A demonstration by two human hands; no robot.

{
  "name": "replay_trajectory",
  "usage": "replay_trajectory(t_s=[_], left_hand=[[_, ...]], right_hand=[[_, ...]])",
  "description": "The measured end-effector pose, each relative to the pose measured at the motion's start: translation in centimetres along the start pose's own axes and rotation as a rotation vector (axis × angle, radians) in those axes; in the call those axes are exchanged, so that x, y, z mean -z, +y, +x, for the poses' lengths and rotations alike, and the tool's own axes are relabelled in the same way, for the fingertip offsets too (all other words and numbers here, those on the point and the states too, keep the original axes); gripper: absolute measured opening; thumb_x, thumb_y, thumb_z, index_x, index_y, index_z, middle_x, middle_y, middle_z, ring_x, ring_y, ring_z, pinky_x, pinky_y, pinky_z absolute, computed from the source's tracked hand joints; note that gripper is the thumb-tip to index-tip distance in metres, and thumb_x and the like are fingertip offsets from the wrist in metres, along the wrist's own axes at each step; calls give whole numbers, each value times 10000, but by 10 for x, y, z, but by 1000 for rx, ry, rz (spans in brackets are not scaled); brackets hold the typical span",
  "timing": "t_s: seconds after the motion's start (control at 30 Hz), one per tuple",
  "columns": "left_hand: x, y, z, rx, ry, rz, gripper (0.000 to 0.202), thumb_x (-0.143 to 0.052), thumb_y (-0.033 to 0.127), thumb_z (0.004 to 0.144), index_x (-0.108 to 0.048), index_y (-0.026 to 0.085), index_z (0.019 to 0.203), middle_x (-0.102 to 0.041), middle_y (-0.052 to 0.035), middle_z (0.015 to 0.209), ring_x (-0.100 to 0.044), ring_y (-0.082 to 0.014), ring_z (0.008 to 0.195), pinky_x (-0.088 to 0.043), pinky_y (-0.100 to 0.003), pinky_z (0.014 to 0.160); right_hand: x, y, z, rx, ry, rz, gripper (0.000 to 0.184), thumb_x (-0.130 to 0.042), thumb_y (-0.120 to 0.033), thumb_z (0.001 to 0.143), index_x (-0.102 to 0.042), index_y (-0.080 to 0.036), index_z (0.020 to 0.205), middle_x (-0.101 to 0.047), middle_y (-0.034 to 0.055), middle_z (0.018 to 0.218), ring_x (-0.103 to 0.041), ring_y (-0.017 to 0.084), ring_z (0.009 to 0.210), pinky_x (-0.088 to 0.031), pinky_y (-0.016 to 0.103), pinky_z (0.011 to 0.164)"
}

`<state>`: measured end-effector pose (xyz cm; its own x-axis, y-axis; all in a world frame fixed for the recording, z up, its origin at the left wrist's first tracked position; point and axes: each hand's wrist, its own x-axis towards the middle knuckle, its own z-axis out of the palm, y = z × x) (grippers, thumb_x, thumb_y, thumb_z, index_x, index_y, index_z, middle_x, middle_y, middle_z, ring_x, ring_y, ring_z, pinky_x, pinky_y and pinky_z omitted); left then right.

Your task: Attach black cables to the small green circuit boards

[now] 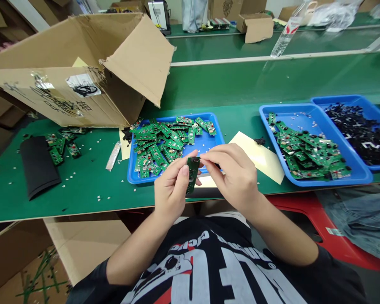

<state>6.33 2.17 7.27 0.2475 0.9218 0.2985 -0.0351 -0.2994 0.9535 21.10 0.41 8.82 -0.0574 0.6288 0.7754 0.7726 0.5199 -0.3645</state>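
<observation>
A small green circuit board [192,174] stands upright in my left hand [172,185], gripped between thumb and fingers. My right hand [236,174] is closed in a pinch at the board's top end, near a dark part there; whatever lies between its fingertips is too small to make out. Just beyond both hands, a blue tray [219,137] holds a heap of similar green boards [158,141]. To the right, a second blue tray [316,183] carries more boards [307,150], several with black pieces on them.
A third tray [327,100] at far right holds small black parts [364,135]. An open cardboard box [66,93] stands back left, near a black foam sleeve [38,164] and loose boards. A yellowish sheet [256,158] lies between trays. A plastic bottle [286,36] leans on the ledge.
</observation>
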Motion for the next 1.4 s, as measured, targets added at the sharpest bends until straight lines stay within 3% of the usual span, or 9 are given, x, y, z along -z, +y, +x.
replay_trajectory(t_s=[0.2,0.4,0.47,0.53,0.63,0.7,0.83,1.0,1.4], left_hand=[[17,9,13,312,-319,-146,336,-530,404,884,-690,191,1089,-702,-43,760,-544,-80,463,-467,-203,452],[22,13,16,203,-445,8,337,-492,378,908,-682,184,1108,-720,-70,879,-554,-87,520,-489,-215,507],[22,10,15,49,-431,142,319,-483,321,919,-647,199,1164,-720,-76,938,-603,-107,607,-517,-236,584],[22,7,14,-186,-378,308,321,-532,278,899,-614,215,1203,-715,-78,980,-646,-146,771,-534,-286,725],[22,2,16,-558,-314,509,427,-651,206,820,-565,227,1238,-710,-74,1023,-649,-176,918,-520,-339,835],[22,0,17,-731,-297,579,483,-679,141,786,-545,200,1247,-711,-82,1019,-658,-176,919,-534,-325,811],[23,-1,19,-882,-254,639,493,-671,71,767,-547,168,1235,-716,-79,1004,-667,-182,942,-565,-306,784],[26,-3,19,-951,-152,714,471,-694,78,751,-584,188,1195,-722,-67,1013,-681,-192,928,-582,-302,770],[22,-3,21,-970,22,763,419,-711,87,731,-614,219,1117,-731,-53,936,-695,-187,823,-577,-293,688]], right_hand=[[7,18,-2,221,-89,50,152,-519,-89,882,-614,-171,969,-633,63,851,-591,164,804,-523,316,701],[16,21,0,58,-106,289,549,-561,-135,854,-388,-286,1353,-454,102,1339,-596,197,1054,-504,416,927],[20,24,2,-175,9,438,497,-558,-262,876,-396,-316,1343,-405,85,1403,-607,202,1062,-510,418,928],[22,29,4,-484,50,618,328,-477,-406,914,-522,-278,1212,-573,75,1224,-657,175,924,-559,365,815],[21,34,4,-899,-211,898,471,-415,-605,879,-623,-188,946,-670,50,761,-655,140,606,-559,280,565],[19,33,3,-1039,-419,1057,526,-485,-665,809,-627,-163,877,-638,18,627,-629,128,501,-530,252,479],[19,22,1,-1072,-541,1187,348,-687,-477,748,-612,-171,896,-614,-47,575,-637,108,496,-536,223,496],[24,12,0,-1029,-576,1240,234,-671,-236,780,-577,-168,984,-652,-40,632,-657,96,570,-551,217,566],[18,-6,-6,-998,-435,1333,273,-591,-206,830,-506,-188,1089,-618,-77,627,-601,71,489,-534,220,548]])
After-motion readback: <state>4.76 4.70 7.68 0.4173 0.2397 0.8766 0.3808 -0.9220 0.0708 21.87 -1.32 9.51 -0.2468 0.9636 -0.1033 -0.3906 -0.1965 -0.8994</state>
